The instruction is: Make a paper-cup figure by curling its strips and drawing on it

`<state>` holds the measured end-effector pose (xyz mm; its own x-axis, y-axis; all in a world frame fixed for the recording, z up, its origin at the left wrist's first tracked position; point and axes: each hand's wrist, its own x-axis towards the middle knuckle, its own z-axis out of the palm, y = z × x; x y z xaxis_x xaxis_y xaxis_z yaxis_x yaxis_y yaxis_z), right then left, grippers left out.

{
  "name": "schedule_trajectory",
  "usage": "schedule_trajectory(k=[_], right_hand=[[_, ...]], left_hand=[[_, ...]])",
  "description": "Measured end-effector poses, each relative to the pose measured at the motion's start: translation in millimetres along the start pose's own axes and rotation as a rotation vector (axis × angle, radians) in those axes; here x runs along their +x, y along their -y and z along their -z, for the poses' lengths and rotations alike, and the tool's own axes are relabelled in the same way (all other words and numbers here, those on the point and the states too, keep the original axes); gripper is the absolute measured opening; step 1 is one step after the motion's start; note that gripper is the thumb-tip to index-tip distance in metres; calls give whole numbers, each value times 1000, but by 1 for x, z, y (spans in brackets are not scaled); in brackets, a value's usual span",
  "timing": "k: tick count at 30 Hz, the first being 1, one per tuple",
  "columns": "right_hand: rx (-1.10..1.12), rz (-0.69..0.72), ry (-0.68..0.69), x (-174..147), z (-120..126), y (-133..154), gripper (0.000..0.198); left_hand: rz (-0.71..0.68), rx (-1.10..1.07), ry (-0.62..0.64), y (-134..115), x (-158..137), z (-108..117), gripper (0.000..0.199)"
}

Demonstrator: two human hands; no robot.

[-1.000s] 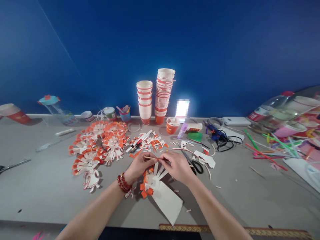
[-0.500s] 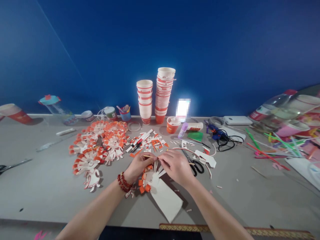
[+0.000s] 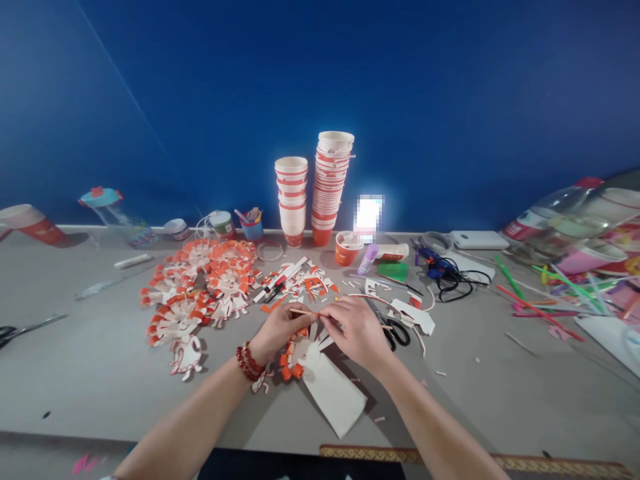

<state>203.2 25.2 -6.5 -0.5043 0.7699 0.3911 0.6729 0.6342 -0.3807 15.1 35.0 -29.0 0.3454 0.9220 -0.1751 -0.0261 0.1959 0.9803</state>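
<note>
A fringed paper-cup cutout [image 3: 299,350] with curled orange tips lies under my hands. Its uncurled white strips fan up toward my fingertips, and a broad white panel [image 3: 335,399] extends toward me. My left hand [image 3: 280,331], with red beads at the wrist, is closed in a pinch on a thin wooden stick [image 3: 302,311]. Thumb and fingers of my right hand [image 3: 359,335] pinch the same stick where a strip's orange tip meets it. A pale end sticks out past my right hand. My fingers hide part of the strip.
Finished curled cutouts [image 3: 185,320] pile up at left. Behind stand tall paper cup stacks [image 3: 333,193] and a glue stick [image 3: 369,260]. Paper scraps [image 3: 305,283] lie ahead, black-handled scissors [image 3: 399,333] by my right hand, a glue gun [image 3: 436,263] and straws [image 3: 540,307] at right.
Both hands stay pinched at the stick, with slight finger movement. The whole view has shifted a little; the cutout stays in place under my hands.
</note>
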Motion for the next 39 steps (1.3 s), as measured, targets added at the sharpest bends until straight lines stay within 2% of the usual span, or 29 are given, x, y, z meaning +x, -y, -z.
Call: schedule_trajectory(k=[4,9,15,22,30,39], right_hand=[[-15,3,-29,-1,0,0,16],[-66,47,-23,-1,2,2,17],[-72,14,-3,0,2,5,16],[-34,10,-57,-1,-2,4,15],[-50,-3,-89,-1,-5,8,15],[-74,27,-81,-2,-4,6,15]], left_hand=[[-20,-7,0,1,-1,0,35],[88,-65,-15,2,-2,0,35],[1,-69,1,-2,-2,-1,34],[96,-123,30,3,-1,1,35],[163,-80,-26,-1,-1,0,38],[145,-106,5,1,-1,2,35]])
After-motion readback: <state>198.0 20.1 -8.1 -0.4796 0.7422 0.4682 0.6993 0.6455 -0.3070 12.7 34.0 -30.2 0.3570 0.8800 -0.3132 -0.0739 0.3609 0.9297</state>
